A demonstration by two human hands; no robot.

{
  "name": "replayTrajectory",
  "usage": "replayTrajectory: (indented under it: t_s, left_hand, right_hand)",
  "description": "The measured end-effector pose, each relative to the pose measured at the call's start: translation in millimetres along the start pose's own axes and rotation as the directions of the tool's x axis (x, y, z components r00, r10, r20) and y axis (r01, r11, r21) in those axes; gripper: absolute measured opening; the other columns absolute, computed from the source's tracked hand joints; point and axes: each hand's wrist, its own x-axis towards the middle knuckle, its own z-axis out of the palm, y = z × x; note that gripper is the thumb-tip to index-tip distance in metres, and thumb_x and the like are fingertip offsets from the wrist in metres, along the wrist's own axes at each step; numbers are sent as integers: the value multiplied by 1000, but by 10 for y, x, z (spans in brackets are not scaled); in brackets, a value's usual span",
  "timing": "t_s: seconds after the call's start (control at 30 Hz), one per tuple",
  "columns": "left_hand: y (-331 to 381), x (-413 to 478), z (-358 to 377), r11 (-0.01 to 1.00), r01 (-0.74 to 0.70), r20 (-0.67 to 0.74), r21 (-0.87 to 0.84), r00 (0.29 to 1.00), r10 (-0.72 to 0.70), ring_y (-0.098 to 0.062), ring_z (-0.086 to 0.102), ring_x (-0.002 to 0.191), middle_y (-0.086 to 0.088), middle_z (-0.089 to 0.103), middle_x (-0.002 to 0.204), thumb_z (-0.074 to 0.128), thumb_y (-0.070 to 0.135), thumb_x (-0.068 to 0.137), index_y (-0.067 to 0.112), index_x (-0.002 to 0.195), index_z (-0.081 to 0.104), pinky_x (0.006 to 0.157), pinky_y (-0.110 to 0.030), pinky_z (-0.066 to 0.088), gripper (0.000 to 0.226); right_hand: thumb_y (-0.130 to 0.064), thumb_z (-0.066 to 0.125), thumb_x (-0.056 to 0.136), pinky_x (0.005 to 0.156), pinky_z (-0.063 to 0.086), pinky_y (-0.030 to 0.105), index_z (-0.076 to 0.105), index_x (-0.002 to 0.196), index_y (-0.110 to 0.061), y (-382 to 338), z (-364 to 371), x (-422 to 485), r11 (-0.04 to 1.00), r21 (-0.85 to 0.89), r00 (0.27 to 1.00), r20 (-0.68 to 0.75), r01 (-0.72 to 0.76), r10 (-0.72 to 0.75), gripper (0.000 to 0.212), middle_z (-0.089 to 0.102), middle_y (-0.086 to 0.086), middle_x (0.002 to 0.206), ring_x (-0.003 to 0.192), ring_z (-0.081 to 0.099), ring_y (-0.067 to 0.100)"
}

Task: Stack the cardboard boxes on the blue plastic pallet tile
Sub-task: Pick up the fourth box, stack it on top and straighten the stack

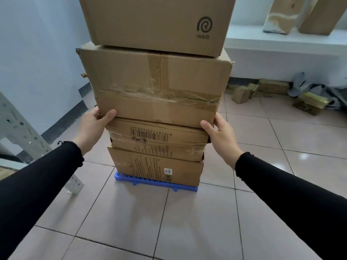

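A blue plastic pallet tile [124, 178] lies on the tiled floor and carries a tall stack of cardboard boxes. The bottom box [159, 166] has a small label. On it rests a flatter barcode box [159, 141] wrapped in tape. Above that sits a large taped box [155, 85], and a box printed "reckitt" [155, 21] tops the stack. My left hand [92, 126] grips the lower left corner of the large taped box. At that box's lower right corner my right hand [221, 134] does the same, thumb on its front face.
A grey perforated metal frame [20, 132] stands at the left by the wall. Small boxes [242, 93] and packages lie on the floor at the back right below a white ledge [281, 42], which holds two leaning cartons [317, 14].
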Motion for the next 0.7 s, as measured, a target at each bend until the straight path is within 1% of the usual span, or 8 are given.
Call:
replayTrajectory:
  t_s: [0.07, 0.2, 0.27, 0.4, 0.53, 0.57, 0.63, 0.7]
  left_hand:
    - [-5, 5, 3, 1000, 9, -8, -20, 1000, -9, -16, 64, 113, 3, 68, 127, 66, 36, 98, 15, 140, 60, 84, -16, 47, 47]
    - [-8, 1, 4, 998, 23, -2, -52, 1000, -24, -16, 64, 113, 4, 68, 126, 67, 38, 97, 23, 133, 61, 85, -19, 48, 39]
    - [0, -11, 16, 998, 25, -2, -60, 1000, -25, -16, 64, 112, 3, 68, 126, 67, 38, 97, 24, 131, 61, 86, -20, 48, 38]
    - [10, -35, 36, 997, 31, -6, -69, 999, -31, -10, 65, 108, 4, 69, 123, 66, 36, 97, 20, 135, 62, 89, -21, 50, 41]
    - [-39, -65, 77, 996, 28, -2, -79, 1000, -28, -15, 64, 113, 4, 67, 126, 65, 36, 98, 14, 141, 58, 87, -19, 48, 49]
    - [-56, -67, 80, 997, 29, -2, -78, 1000, -29, -17, 63, 116, 3, 67, 128, 65, 37, 98, 14, 142, 57, 89, -20, 48, 50]
    - [-62, -80, 76, 998, 29, 4, -57, 1000, -29, -17, 61, 119, 4, 64, 132, 64, 38, 98, 17, 144, 53, 96, -25, 48, 52]
    - [-113, -98, 58, 999, 20, 26, -36, 999, -19, -8, 60, 118, 9, 60, 134, 66, 40, 97, 26, 149, 43, 100, -28, 47, 59]
  right_hand:
    - [-30, 57, 104, 87, 56, 29, 58, 140, -25, 10, 4, -12, 1000, 10, 1000, -16, 5, -5, 37, 69, -23, 114, 102, 67, -1]
    - [-33, 59, 102, 101, 55, 35, 59, 141, -25, 56, -14, -43, 1000, 13, 1000, -23, 12, -12, 40, 70, -18, 126, 115, 65, 0]
    - [-34, 60, 102, 105, 53, 35, 58, 142, -24, 88, -27, -62, 1000, -11, 1000, -17, 16, -16, 42, 69, -17, 129, 118, 63, -3]
    - [-35, 59, 102, 107, 51, 36, 57, 143, -24, 116, -27, -68, 999, -41, 999, -22, 24, -25, 42, 67, -17, 130, 120, 60, -4]
    - [-36, 57, 103, 105, 52, 32, 56, 143, -27, 130, -30, -58, 999, -49, 1000, -1, 14, -14, 41, 64, -29, 119, 110, 59, -16]
    - [-36, 57, 103, 105, 52, 32, 55, 142, -28, 139, -26, -60, 999, -50, 1000, 4, 11, -11, 40, 63, -31, 118, 108, 59, -18]
    - [-37, 56, 103, 107, 51, 34, 52, 144, -29, 167, -20, -64, 999, -44, 1000, 25, 11, -10, 42, 62, -31, 120, 112, 59, -13]
    - [-38, 57, 102, 110, 49, 34, 48, 147, -30, 192, -21, -80, 999, -25, 998, 45, 34, -33, 46, 59, -29, 128, 119, 56, -10]
